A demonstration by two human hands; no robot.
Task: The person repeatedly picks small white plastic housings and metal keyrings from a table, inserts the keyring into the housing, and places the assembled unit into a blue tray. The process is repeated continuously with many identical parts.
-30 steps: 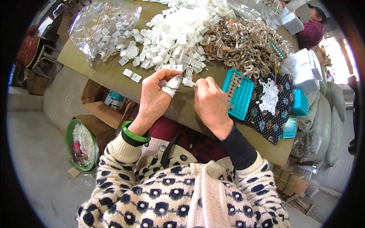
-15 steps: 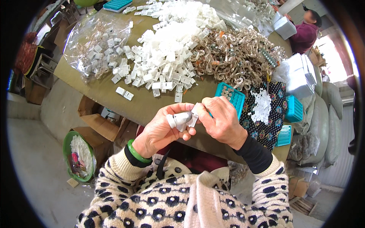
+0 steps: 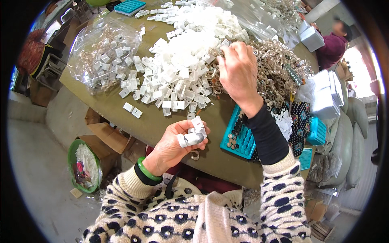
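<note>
In the head view, the left hand [image 3: 175, 143] sits just below the centre of the frame, palm up and fingers curled, closed around a small white plastic piece [image 3: 198, 124] that it pinches against a taped thumb; a green bangle [image 3: 148, 171] rings the wrist. The right hand [image 3: 237, 73] reaches up to the upper centre, fingers bent down into the tangle of metal hooks [image 3: 275, 69] where it meets the heap of white plastic pieces [image 3: 184, 60]; the fingertips are buried there, so I cannot tell whether they have hold of anything. The heap spreads across the olive table [image 3: 154, 125], with a few loose pieces lying apart near its lower left edge. A clear plastic bag [image 3: 101, 56] with more white pieces lies in the upper left. A teal tray [image 3: 239, 139] holding a few small round parts sits right of centre, just under the right forearm, beside a dark patterned cloth [image 3: 298, 121]. In the lower left, on the floor, stands a green basin [image 3: 83, 166]. Another person in a maroon top [image 3: 332, 46] sits at the upper right.
</note>
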